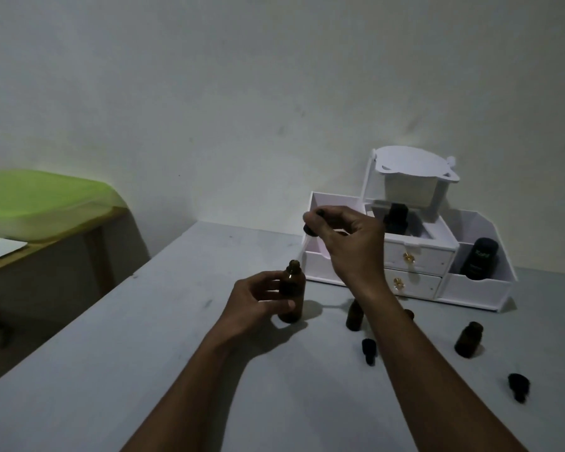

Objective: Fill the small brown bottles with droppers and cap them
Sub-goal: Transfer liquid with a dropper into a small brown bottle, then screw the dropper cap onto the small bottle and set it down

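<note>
My left hand [258, 300] grips a larger brown bottle [294, 288] that stands uncapped on the white table [111, 370]. My right hand [343, 239] is raised above and slightly right of it, pinching a black dropper cap [310, 228] by its bulb; whether a pipette hangs below it I cannot tell. Two small brown bottles stand open on the table: one [354, 316] beside my right forearm, one [468, 344] further right. The top of a third bottle [409, 314] peeks out behind my forearm. Two black dropper caps [369, 350] [518, 386] lie loose on the table.
A white desk organiser [477, 288] with two small drawers stands at the back right and holds dark bottles [480, 257] [396, 220]. A green plastic lid [40, 197] rests on a wooden stand at the left. The table's left edge runs diagonally.
</note>
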